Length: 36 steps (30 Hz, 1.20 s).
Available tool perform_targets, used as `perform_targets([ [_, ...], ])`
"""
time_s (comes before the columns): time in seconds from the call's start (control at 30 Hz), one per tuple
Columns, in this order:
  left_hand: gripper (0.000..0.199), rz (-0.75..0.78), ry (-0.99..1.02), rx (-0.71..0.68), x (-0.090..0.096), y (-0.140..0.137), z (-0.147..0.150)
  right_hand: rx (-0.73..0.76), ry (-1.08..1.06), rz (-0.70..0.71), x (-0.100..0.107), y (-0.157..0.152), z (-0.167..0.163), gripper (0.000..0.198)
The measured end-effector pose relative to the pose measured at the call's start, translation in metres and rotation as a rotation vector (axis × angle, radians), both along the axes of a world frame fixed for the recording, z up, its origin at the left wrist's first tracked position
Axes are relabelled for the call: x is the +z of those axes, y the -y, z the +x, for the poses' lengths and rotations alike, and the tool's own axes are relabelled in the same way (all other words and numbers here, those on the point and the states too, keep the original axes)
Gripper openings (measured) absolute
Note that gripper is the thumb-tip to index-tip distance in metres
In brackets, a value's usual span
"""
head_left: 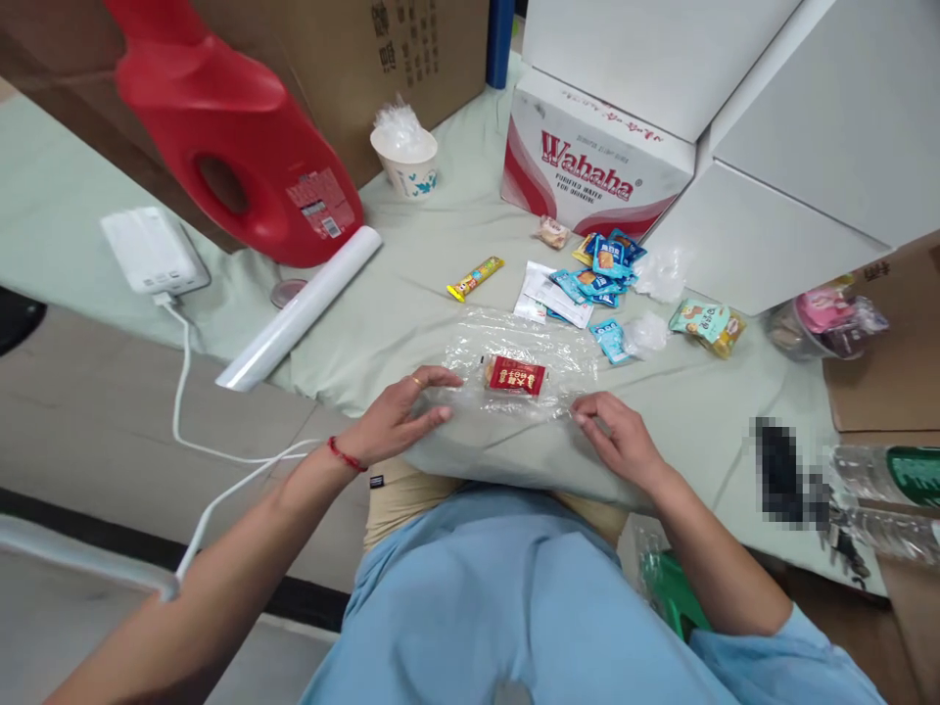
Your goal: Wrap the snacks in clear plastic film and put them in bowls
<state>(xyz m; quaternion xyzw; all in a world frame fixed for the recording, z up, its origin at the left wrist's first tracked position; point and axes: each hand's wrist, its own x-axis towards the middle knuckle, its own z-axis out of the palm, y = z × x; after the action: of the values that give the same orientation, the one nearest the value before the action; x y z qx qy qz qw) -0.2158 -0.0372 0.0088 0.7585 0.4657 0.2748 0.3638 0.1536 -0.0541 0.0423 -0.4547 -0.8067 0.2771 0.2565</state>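
Observation:
A clear plastic film (470,343) lies spread on the cloth-covered table. On its middle rests a small snack packet in a red wrapper (518,376) with gold lettering. My left hand (389,419) is at the film's left edge, its fingers stretched out and the thumb apart. At the right front corner, thumb and forefinger of my right hand (621,438) are pinched at the film's edge. Beyond the film lie a yellow snack packet (476,279), a white packet (536,289) and several blue snack packets (598,284).
A roll of film (301,308) lies left, beside a red jug (294,166) and a white power bank (156,251) with a cable. A paper cup (407,174) holds crumpled plastic. A Wahaba-style water carton (587,166) and white boxes (793,215) bound the back right. Bottles (911,475) stand right.

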Motion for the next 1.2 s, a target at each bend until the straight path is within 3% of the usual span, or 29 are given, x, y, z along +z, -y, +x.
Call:
perform_targets([
  [0.07,0.078,0.017,-0.003,-0.05,0.002,-0.008,0.004,-0.065,-0.002,-0.047,0.007,-0.016,0.0,0.023],
  [0.13,0.084,0.01,-0.021,0.001,-0.001,-0.017,0.01,-0.118,-0.019,-0.128,0.008,-0.03,0.0,0.027],
  [0.23,0.053,-0.027,0.013,0.223,-0.01,-0.033,0.02,-0.18,-0.102,-0.276,0.001,-0.05,0.001,0.03],
  [0.33,0.036,-0.044,0.087,0.413,-0.021,-0.052,0.029,-0.234,-0.152,-0.339,-0.013,-0.067,0.003,0.033],
  [0.43,0.027,-0.061,0.059,0.509,-0.027,-0.067,0.038,-0.275,-0.093,-0.276,-0.029,-0.081,0.007,0.032],
  [0.53,0.022,-0.047,-0.027,0.554,-0.028,-0.072,0.043,-0.267,0.1,-0.239,-0.035,-0.089,0.011,0.023],
  [0.6,0.021,-0.028,-0.063,0.559,-0.027,-0.072,0.045,-0.272,0.29,-0.175,-0.028,-0.09,0.012,0.018],
  [0.73,0.025,-0.009,-0.087,0.56,-0.029,-0.074,0.046,-0.38,0.503,0.139,0.0,-0.088,0.001,0.024],
  [0.8,0.024,0.049,-0.099,0.577,-0.03,-0.075,0.045,-0.294,0.448,0.187,0.012,-0.089,-0.013,0.027],
  [0.87,0.023,0.173,-0.137,0.636,-0.03,-0.075,0.045,-0.087,0.357,0.146,0.014,-0.092,-0.031,0.027],
  [0.93,0.024,0.315,-0.193,0.754,-0.025,-0.069,0.046,0.098,0.312,0.099,0.007,-0.098,-0.049,0.027],
  [1.03,0.026,0.456,-0.259,0.888,-0.009,-0.045,0.052,0.179,0.347,0.061,-0.011,-0.105,-0.065,0.032],
  [1.1,0.026,0.501,-0.299,0.793,0.001,-0.023,0.062,0.165,0.366,0.043,-0.02,-0.106,-0.069,0.035],
  [1.2,0.034,0.484,-0.354,0.479,0.007,-0.001,0.084,0.152,0.374,0.045,-0.024,-0.103,-0.069,0.035],
])
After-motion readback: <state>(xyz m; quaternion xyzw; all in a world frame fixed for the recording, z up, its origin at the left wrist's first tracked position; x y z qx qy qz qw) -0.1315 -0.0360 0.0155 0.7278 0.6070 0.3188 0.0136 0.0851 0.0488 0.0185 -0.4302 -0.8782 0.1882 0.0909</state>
